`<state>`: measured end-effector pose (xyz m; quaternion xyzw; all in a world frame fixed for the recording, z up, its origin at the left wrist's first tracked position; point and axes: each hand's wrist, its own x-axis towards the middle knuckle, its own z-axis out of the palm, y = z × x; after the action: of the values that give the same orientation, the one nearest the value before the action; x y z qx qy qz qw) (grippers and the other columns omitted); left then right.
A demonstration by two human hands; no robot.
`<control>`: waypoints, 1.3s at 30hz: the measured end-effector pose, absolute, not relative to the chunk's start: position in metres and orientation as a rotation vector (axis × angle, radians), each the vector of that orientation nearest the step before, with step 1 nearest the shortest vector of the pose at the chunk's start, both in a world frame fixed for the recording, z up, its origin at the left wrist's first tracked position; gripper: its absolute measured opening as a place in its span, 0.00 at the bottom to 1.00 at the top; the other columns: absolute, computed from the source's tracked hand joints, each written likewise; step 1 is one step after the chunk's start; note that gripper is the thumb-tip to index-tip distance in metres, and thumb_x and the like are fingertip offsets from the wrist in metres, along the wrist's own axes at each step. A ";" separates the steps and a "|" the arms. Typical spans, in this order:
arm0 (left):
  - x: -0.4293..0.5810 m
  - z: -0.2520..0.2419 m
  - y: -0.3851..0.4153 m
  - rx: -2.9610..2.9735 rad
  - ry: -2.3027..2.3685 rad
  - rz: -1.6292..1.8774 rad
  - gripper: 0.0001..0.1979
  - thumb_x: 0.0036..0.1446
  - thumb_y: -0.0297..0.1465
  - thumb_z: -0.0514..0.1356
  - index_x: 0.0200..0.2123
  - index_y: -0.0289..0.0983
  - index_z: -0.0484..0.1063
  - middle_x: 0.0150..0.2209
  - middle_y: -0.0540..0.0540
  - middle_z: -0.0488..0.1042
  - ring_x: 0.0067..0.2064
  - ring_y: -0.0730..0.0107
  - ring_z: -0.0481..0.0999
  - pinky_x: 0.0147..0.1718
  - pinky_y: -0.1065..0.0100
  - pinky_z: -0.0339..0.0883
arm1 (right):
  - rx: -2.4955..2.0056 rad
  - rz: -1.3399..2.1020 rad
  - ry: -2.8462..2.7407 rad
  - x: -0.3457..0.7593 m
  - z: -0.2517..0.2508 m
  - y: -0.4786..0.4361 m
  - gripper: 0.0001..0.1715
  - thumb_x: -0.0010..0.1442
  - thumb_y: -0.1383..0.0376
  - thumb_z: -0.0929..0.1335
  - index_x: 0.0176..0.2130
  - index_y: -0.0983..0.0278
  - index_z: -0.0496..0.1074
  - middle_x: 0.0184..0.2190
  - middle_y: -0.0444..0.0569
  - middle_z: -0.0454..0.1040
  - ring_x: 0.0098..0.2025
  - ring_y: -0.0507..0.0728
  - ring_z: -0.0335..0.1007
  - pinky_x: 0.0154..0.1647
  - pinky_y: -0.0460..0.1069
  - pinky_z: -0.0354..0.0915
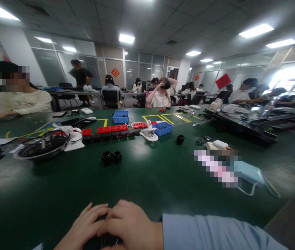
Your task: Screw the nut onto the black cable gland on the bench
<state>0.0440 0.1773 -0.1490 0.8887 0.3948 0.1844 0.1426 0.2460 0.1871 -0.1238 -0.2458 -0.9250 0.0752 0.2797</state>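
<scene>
At the near table edge, my left hand (83, 227) and my right hand (131, 224) come together around a glossy black object (108, 240). Both are closed over it, with the right fingers overlapping the left ones. Most of the object is covered, so its kind cannot be made out. Ahead of my hands stand two round, shiny black parts (107, 158) side by side, touching or nearly so. A similar black part (180, 139) stands farther right.
On the green table (147, 180) are a metal bowl (39, 152) with dark contents, red-and-black power strips (113, 129), a white clip-like stand (149, 133), blue bins (120, 116) and a light-blue pouch (248, 171). A co-worker (17, 99) sits at the left.
</scene>
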 end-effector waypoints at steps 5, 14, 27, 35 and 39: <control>0.045 -0.159 0.177 2.561 1.177 0.519 0.29 0.41 0.43 0.67 0.49 0.50 0.69 0.53 0.47 0.68 0.56 0.52 0.65 0.57 0.46 0.54 | -0.656 0.069 -2.496 0.248 -0.113 0.181 0.24 0.56 0.47 0.67 0.43 0.61 0.69 0.34 0.44 0.72 0.33 0.51 0.63 0.37 0.46 0.60; 0.051 -0.143 0.174 2.573 1.194 0.521 0.27 0.47 0.37 0.64 0.53 0.49 0.65 0.52 0.47 0.69 0.54 0.55 0.68 0.58 0.46 0.52 | -0.687 0.228 -2.563 0.260 -0.094 0.178 0.17 0.61 0.57 0.66 0.45 0.65 0.69 0.40 0.48 0.71 0.38 0.53 0.65 0.40 0.47 0.61; 0.048 -0.156 0.171 2.465 1.245 0.646 0.26 0.46 0.37 0.65 0.51 0.47 0.68 0.54 0.47 0.67 0.57 0.56 0.63 0.60 0.47 0.48 | -0.719 0.383 -2.516 0.263 -0.096 0.181 0.20 0.58 0.57 0.68 0.46 0.66 0.68 0.41 0.49 0.70 0.39 0.53 0.65 0.41 0.47 0.62; 0.048 -0.155 0.172 2.382 1.301 0.590 0.26 0.43 0.37 0.66 0.49 0.47 0.70 0.54 0.45 0.65 0.56 0.54 0.64 0.54 0.55 0.62 | -0.726 0.409 -2.516 0.262 -0.097 0.180 0.21 0.58 0.57 0.68 0.48 0.66 0.67 0.39 0.48 0.71 0.37 0.53 0.65 0.40 0.47 0.62; 0.047 -0.156 0.174 2.401 1.288 0.576 0.26 0.43 0.39 0.66 0.49 0.48 0.70 0.54 0.46 0.65 0.55 0.55 0.64 0.54 0.55 0.62 | -0.732 0.401 -2.517 0.262 -0.097 0.180 0.22 0.57 0.56 0.69 0.48 0.65 0.68 0.37 0.48 0.71 0.36 0.53 0.65 0.38 0.47 0.62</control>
<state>0.0470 0.1742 -0.1558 0.8484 0.4553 0.2035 0.1775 0.2624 0.1801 -0.0971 -0.2679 -0.9208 0.1467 0.2425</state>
